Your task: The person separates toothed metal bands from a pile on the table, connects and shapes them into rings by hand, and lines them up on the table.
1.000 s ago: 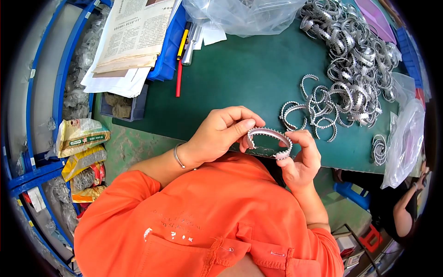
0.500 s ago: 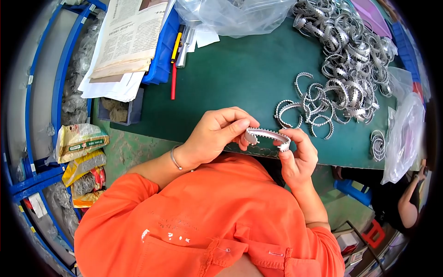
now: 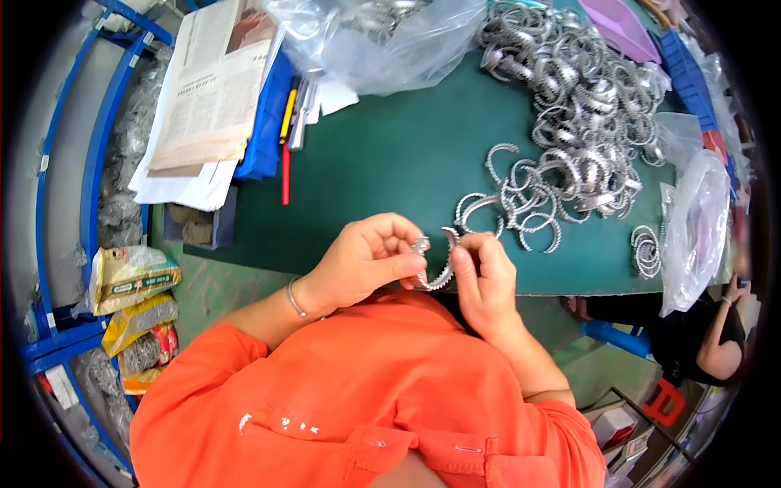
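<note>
A silver-coloured open cuff bracelet (image 3: 440, 282) with beaded edges is held between my two hands at the table's near edge. Its gap faces away from me and its curve hangs toward my body. My left hand (image 3: 364, 262) pinches one end between thumb and fingers. At the other end, my right hand (image 3: 486, 283) has its thumb and fingertips closed on the metal. Just beyond my right hand lie several loose cuff bracelets (image 3: 521, 195) of the same kind, joining a large heap (image 3: 590, 110) behind them.
On the green table (image 3: 382, 163) are a clear plastic bag (image 3: 390, 49), newspaper (image 3: 203, 89) over a blue bin (image 3: 264, 134), and pens (image 3: 285, 175). A small stack of bracelets (image 3: 645, 252) lies by another plastic bag (image 3: 700, 224) at right. A person (image 3: 708, 342) sits beyond.
The bracelet has been turned, so its gap now points away from me instead of toward me. My hands have come closer together. The camera view has shifted slightly.
</note>
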Action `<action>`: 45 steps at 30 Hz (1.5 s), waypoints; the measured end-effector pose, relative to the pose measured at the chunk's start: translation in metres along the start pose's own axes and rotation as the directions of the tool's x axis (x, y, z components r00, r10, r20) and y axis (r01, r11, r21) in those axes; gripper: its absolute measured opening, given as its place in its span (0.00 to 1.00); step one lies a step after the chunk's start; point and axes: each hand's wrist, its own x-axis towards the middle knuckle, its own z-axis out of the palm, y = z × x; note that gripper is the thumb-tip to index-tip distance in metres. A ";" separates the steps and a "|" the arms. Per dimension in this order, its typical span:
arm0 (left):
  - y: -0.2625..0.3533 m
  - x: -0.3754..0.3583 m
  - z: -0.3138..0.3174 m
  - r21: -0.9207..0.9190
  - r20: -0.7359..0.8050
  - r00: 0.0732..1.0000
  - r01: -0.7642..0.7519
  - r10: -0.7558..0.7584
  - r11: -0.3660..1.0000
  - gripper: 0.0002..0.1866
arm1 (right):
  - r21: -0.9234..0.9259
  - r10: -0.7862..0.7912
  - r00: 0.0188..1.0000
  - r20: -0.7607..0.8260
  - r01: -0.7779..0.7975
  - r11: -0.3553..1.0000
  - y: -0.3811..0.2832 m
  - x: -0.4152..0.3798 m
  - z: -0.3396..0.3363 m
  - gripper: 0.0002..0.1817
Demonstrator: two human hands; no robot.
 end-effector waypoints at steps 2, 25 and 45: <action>0.000 0.002 0.000 -0.052 -0.037 0.999 0.021 -0.023 0.998 0.06 | -0.041 -0.189 0.982 0.006 0.189 0.981 -0.006 0.006 -0.008 0.18; -0.010 0.004 0.004 -0.187 -0.211 0.964 0.120 -0.159 0.975 0.04 | -0.670 -0.263 0.808 -0.527 -0.204 0.714 0.050 0.050 -0.229 0.10; -0.024 0.013 0.005 0.022 0.025 0.981 0.190 -0.191 0.982 0.17 | 0.049 0.150 0.965 -0.214 -0.143 0.989 0.009 0.050 -0.059 0.06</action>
